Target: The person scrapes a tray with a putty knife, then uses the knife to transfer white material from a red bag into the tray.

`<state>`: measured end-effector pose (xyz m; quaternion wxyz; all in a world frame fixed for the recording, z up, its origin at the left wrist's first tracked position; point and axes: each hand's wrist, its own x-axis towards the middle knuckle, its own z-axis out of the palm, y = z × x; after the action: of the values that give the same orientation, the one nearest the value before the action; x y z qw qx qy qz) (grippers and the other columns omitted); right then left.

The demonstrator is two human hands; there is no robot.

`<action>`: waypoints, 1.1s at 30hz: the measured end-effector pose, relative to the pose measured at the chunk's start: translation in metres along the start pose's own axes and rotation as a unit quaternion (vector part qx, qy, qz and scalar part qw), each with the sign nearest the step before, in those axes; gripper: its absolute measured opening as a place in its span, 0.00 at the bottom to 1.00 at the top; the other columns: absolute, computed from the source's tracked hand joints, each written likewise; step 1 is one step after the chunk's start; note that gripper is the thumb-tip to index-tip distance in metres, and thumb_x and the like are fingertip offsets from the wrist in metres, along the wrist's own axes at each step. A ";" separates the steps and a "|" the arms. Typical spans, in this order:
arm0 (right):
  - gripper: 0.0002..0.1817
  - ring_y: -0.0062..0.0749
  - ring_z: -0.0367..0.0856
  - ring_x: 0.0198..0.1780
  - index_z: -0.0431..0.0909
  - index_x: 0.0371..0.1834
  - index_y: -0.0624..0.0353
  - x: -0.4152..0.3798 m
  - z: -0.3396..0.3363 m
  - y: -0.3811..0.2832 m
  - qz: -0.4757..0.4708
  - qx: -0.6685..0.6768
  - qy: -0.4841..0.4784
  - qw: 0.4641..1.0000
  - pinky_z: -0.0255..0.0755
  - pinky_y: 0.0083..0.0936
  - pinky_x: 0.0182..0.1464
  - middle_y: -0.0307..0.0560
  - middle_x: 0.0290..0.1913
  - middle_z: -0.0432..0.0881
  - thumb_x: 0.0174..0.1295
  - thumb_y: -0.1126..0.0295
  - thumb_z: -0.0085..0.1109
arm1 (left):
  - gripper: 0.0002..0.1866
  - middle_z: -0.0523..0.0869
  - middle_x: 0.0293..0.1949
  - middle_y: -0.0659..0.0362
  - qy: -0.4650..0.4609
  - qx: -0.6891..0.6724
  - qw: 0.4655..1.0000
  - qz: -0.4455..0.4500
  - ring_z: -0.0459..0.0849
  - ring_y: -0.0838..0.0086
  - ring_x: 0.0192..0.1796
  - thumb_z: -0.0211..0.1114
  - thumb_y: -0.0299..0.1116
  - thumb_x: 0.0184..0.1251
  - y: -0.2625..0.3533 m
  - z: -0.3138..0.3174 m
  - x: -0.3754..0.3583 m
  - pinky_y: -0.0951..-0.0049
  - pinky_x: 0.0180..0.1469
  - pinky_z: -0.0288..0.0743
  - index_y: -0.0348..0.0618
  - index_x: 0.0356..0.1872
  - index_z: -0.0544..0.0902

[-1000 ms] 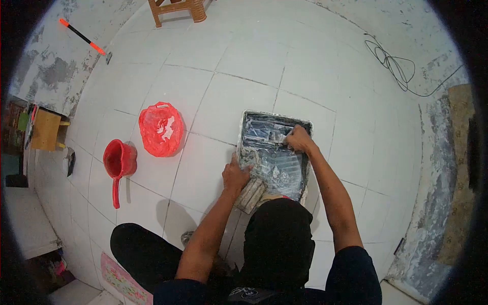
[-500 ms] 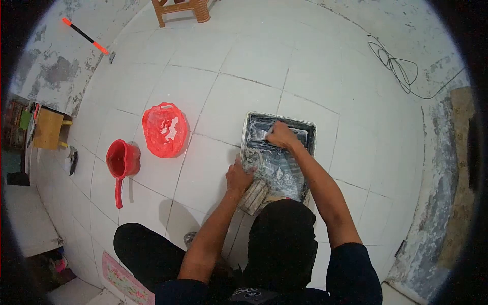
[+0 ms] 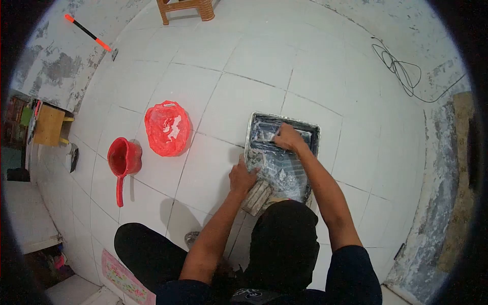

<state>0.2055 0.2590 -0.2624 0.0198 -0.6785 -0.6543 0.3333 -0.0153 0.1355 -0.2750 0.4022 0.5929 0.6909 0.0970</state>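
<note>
A black paint tray (image 3: 316, 147) smeared with whitish material lies on the tiled floor. My right hand (image 3: 290, 137) is closed over its far, deeper part, and what it grips is too small to name. At the tray's left edge rests my left hand (image 3: 242, 177), its fingers partly hidden by the rim. A whitish, dirty block (image 3: 257, 197) lies by the near left corner of the tray, just below my left hand.
A red bowl (image 3: 169, 129) with white residue and a red dipper (image 3: 122, 158) stand to the left. Farther off are an orange-handled scraper (image 3: 89, 33), a brown stool (image 3: 187, 7), a wooden stool (image 3: 50, 125) and a black cable (image 3: 401, 71).
My right hand has shifted slightly right and toward me inside the tray. The whole view has shifted a little. My left hand stays at the tray's left edge.
</note>
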 end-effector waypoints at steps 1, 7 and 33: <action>0.28 0.68 0.84 0.51 0.80 0.49 0.76 0.007 0.008 0.004 -0.013 -0.009 0.014 1.000 0.79 0.49 0.54 0.74 0.46 0.84 0.51 0.61 0.57 | 0.49 0.83 0.54 0.35 0.002 -0.001 1.000 0.002 0.80 0.42 0.58 0.72 0.57 0.62 0.000 0.001 0.001 0.47 0.62 0.74 0.32 0.74 0.63; 0.21 0.51 0.86 0.39 0.77 0.38 0.71 0.023 0.047 0.043 -0.040 0.142 -0.009 0.989 0.77 0.44 0.43 0.61 0.33 0.86 0.52 0.61 0.62 | 0.41 0.86 0.46 0.39 0.084 0.027 0.996 0.024 0.85 0.42 0.51 0.76 0.50 0.59 -0.003 0.011 -0.002 0.47 0.55 0.77 0.41 0.68 0.68; 0.31 0.50 0.83 0.37 0.77 0.70 0.39 -0.375 0.132 0.066 0.012 0.022 0.255 0.967 0.81 0.42 0.34 0.57 0.50 0.79 0.63 0.78 0.60 | 0.35 0.85 0.51 0.38 0.184 0.035 0.979 0.076 0.82 0.39 0.56 0.80 0.43 0.54 -0.013 0.025 0.010 0.47 0.59 0.75 0.36 0.60 0.77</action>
<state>0.2297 -0.1428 -0.2360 0.1970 -0.7483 -0.6120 0.1635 -0.0074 0.1318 -0.3038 0.2391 0.6294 0.7088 0.2103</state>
